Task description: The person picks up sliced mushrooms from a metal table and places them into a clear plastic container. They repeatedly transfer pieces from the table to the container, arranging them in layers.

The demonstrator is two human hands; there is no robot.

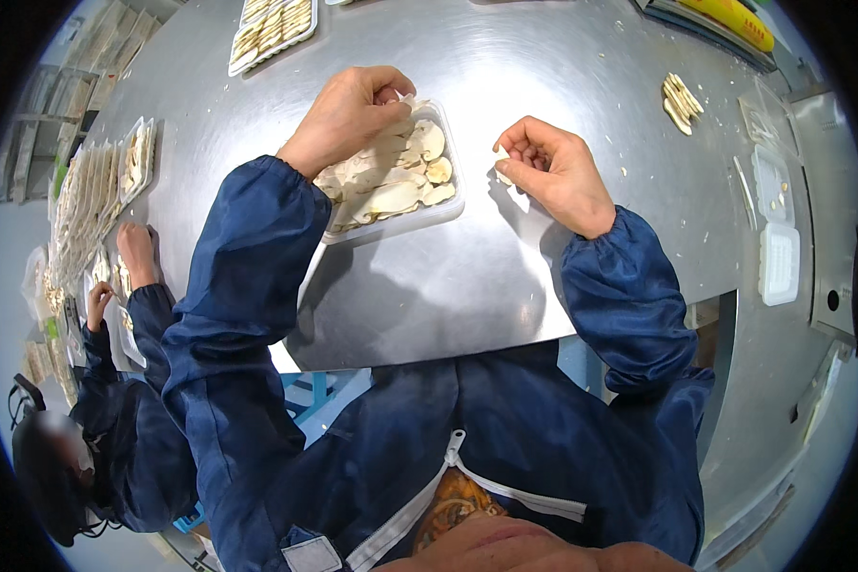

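Note:
A white plastic tray (460, 171) on the steel table holds pale sliced mushrooms (390, 196), which look like king oyster mushroom. Over the tray's far side, my left hand (361, 107) pinches a thin pale mushroom slice (405, 100) between thumb and fingers. The wrist and sleeve hide the tray's left part. To the right of the tray and apart from it, my right hand (554, 168) grips a small white mushroom piece (502, 166) between thumb and forefinger. Curled fingers cover much of that piece.
Mushroom-filled trays stand at the far left (275, 32) and left edge (137, 161). A co-worker's hand (137, 254) works beside them. Several mushroom slices (681, 104) lie at right, near white trays (779, 263). A yellow roll (731, 23) sits at the far right corner. The steel table's front edge (429, 361) is close to my body.

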